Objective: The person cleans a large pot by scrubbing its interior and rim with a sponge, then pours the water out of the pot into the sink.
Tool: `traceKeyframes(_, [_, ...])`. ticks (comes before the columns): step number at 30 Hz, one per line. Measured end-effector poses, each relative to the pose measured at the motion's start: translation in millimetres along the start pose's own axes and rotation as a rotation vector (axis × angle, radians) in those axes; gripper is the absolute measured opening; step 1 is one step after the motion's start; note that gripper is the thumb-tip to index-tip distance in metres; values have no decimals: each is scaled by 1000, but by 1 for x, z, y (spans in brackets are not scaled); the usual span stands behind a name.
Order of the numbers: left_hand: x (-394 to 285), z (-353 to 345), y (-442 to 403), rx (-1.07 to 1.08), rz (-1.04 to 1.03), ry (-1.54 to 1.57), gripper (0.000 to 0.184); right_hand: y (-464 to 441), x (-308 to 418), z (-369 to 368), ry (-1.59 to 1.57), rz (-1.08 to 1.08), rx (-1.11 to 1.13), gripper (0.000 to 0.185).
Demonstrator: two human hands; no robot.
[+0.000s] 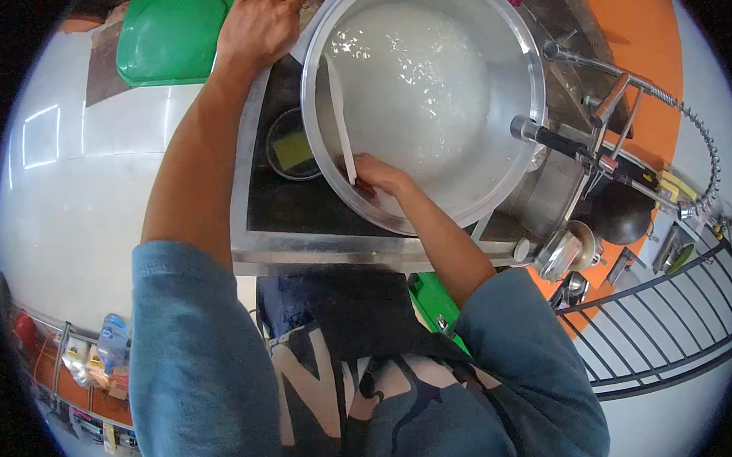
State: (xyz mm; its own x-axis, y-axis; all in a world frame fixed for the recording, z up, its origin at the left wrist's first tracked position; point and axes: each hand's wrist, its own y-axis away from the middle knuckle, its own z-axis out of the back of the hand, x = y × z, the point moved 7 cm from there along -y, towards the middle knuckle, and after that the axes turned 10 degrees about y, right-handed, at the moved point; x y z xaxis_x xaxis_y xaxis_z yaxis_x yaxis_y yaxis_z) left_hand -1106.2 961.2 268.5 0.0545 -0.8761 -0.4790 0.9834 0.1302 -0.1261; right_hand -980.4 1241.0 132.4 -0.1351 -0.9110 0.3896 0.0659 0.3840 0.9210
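Observation:
A large metal pot (531,102) stands tilted toward the camera with cloudy water inside. My right hand (374,173) reaches into it at the near left wall. Its fingers are closed around the lower end of a long white paddle-like utensil (338,108), which lies along the inner wall. Something dark reddish shows under the fingers, too hidden to name. My left hand (264,26) is stretched out flat at the top edge, left of the pot, with its fingertips partly out of view. Beside the pot sits a round dish (277,163) with a yellow-green sponge (292,151).
A spring-hose faucet (556,137) hangs at the pot's right rim. Stacked metal bowls (562,252) and a dark wok (619,211) are at right. A green bin lid (174,38) is upper left; a metal counter edge (318,250) runs before me.

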Motion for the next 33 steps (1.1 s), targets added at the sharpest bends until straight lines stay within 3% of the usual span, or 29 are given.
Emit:
traceKeyframes(4, [4,-4,1,32,4,-28,47,29,7,9,-78,51,-95,39])
traceKeyframes(6, [13,-13,2,36,-10,-83,48,33,1,17,68,262,-254,41])
traceKeyframes(8, [12,-14,3,46,-12,-103,49,42,2,26,503,305,-458,41])
traceKeyframes(11, [12,-17,0,74,22,-105,49,35,-42,56,442,156,-661,32])
traceKeyframes(14, [12,-14,0,108,38,-98,50,24,-82,87,482,-17,-737,23])
traceKeyframes(17, [13,-15,0,106,41,-75,51,30,-82,115,631,141,-764,21])
traceKeyframes(20, [14,-15,2,90,19,-108,51,19,-91,122,569,113,-812,20])
traceKeyframes(23, [10,-16,3,-105,-122,-300,60,32,-76,128,607,233,-933,19])
traceKeyframes(26, [16,-20,4,-68,-79,-291,60,30,-68,131,462,64,-851,19])
traceKeyframes(29, [14,-18,3,-68,-78,-233,58,57,-40,140,697,164,-1146,19])
traceKeyframes(32, [13,-15,3,-58,-71,-212,55,58,-33,136,665,256,-1017,19])
traceKeyframes(33, [13,-15,3,-51,-65,-208,55,67,-36,142,577,217,-1115,20])
